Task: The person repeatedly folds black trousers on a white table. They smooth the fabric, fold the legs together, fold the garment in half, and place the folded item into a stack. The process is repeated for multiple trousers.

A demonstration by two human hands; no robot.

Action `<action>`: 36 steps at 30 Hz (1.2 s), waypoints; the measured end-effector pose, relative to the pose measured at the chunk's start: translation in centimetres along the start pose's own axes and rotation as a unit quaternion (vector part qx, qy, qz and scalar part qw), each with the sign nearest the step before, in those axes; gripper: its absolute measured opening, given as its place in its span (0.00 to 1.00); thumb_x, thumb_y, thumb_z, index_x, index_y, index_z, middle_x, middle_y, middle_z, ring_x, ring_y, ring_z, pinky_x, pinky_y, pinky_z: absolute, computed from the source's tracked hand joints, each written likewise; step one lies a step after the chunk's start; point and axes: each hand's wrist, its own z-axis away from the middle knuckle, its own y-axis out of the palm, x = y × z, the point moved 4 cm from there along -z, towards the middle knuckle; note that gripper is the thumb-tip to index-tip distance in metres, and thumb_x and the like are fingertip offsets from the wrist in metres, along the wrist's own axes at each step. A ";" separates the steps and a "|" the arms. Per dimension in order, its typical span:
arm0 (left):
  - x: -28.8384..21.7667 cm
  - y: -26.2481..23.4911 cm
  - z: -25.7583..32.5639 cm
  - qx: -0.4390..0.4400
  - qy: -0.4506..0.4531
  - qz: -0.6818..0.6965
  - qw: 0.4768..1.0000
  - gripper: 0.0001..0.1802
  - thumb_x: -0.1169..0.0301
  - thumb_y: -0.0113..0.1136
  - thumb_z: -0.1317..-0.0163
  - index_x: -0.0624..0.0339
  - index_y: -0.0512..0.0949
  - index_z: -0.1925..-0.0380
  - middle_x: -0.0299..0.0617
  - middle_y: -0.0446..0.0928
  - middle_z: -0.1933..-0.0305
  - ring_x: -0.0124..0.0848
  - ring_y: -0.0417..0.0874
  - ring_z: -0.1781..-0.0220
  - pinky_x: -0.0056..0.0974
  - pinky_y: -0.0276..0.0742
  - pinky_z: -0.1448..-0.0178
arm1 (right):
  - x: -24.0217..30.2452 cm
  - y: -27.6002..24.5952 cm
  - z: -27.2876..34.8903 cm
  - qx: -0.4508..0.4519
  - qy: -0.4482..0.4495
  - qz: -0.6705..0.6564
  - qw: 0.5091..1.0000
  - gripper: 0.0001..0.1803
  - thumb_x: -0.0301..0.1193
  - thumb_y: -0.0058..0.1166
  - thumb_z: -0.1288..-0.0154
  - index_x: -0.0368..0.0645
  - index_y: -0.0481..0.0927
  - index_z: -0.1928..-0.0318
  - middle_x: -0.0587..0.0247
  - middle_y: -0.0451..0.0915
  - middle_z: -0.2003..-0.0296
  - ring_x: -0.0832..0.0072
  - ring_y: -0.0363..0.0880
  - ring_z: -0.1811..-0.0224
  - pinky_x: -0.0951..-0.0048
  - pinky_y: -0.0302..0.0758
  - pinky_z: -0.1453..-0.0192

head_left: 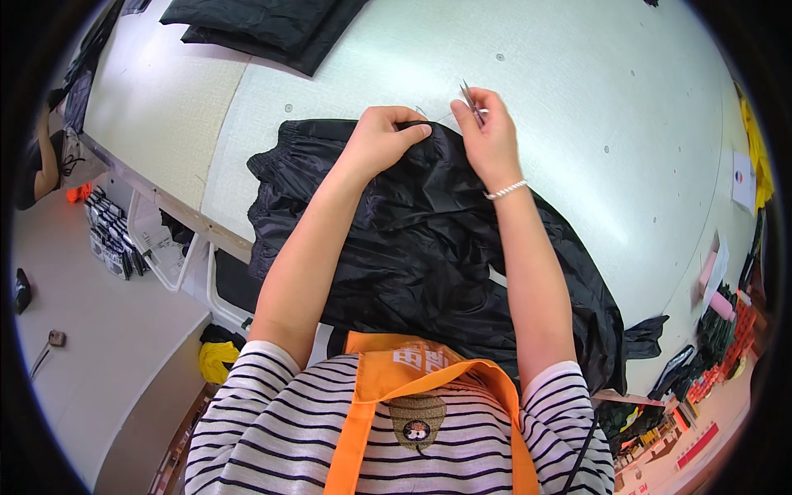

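A black, shiny garment [404, 247] with gathered elastic edges at its left end lies spread over the table in front of me. My left hand [381, 142] pinches its far edge between thumb and fingers. Just to the right, my right hand [492, 142] is closed around small metal thread snips [471, 101], whose pointed tips stick up past the fingers. A fine thread-like line shows between the two hands; where its ends are I cannot make out. Folds hide much of the garment's shape.
Folded black fabric [264, 29] lies at the table's far left. The pale tabletop [577, 107] curves around the right. Fabric piles and a pink spool [721, 307] are along the right edge. Packaged bundles [115, 235] sit lower left, and another person's arm [45, 157] shows at far left.
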 end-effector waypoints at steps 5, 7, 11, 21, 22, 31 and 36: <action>0.2 -0.1 0.2 -0.004 -0.017 0.059 0.998 0.11 0.72 0.62 0.45 0.68 0.81 0.64 0.36 0.80 0.68 0.22 0.77 0.65 0.26 0.70 0.56 | 1.6 -2.5 2.6 0.106 0.011 0.104 0.989 0.15 0.40 0.57 0.38 0.40 0.74 0.63 0.60 0.76 0.67 0.70 0.76 0.67 0.72 0.73 0.60; -0.3 -0.1 0.3 -0.004 -0.022 0.065 0.998 0.11 0.72 0.61 0.45 0.68 0.81 0.64 0.36 0.80 0.68 0.22 0.76 0.64 0.26 0.70 0.55 | 2.0 -2.5 2.8 0.135 -0.001 0.140 0.981 0.13 0.39 0.56 0.38 0.42 0.74 0.63 0.60 0.77 0.66 0.69 0.77 0.66 0.72 0.73 0.60; 0.0 -0.1 0.3 0.015 -0.012 0.073 0.997 0.10 0.73 0.60 0.45 0.68 0.81 0.64 0.36 0.80 0.68 0.22 0.76 0.64 0.26 0.70 0.55 | 3.1 -1.4 2.4 0.142 -0.010 0.144 0.979 0.11 0.38 0.57 0.39 0.43 0.75 0.64 0.61 0.78 0.66 0.67 0.78 0.66 0.71 0.73 0.61; 0.1 -0.1 0.3 0.019 -0.007 0.076 0.997 0.12 0.73 0.61 0.44 0.67 0.80 0.61 0.36 0.79 0.67 0.22 0.75 0.63 0.25 0.69 0.55 | 2.8 -0.7 2.0 0.109 0.001 0.118 0.987 0.11 0.36 0.59 0.41 0.43 0.76 0.65 0.62 0.78 0.70 0.69 0.77 0.70 0.73 0.73 0.64; 0.2 -0.2 0.4 0.023 -0.008 0.071 0.997 0.14 0.73 0.61 0.44 0.66 0.79 0.58 0.36 0.79 0.66 0.22 0.75 0.62 0.25 0.69 0.55 | 2.4 -0.9 1.9 0.094 0.008 0.100 0.990 0.11 0.36 0.59 0.41 0.43 0.77 0.64 0.62 0.78 0.70 0.70 0.76 0.70 0.73 0.73 0.64; 6.0 -10.2 18.4 -0.454 0.144 -0.048 0.878 0.14 0.78 0.58 0.41 0.60 0.73 0.54 0.36 0.70 0.59 0.22 0.70 0.63 0.27 0.68 0.59 | 3.6 -4.3 13.7 0.268 0.218 -0.004 0.938 0.10 0.29 0.49 0.32 0.34 0.80 0.62 0.64 0.79 0.76 0.83 0.75 0.73 0.80 0.72 0.67; 17.9 -7.8 31.7 -0.477 -0.096 0.080 0.870 0.18 0.67 0.62 0.41 0.59 0.68 0.55 0.35 0.68 0.65 0.22 0.69 0.67 0.29 0.70 0.63 | 1.5 -1.5 25.9 0.334 0.144 -0.023 0.931 0.10 0.28 0.54 0.36 0.34 0.80 0.58 0.58 0.81 0.71 0.75 0.79 0.71 0.78 0.74 0.63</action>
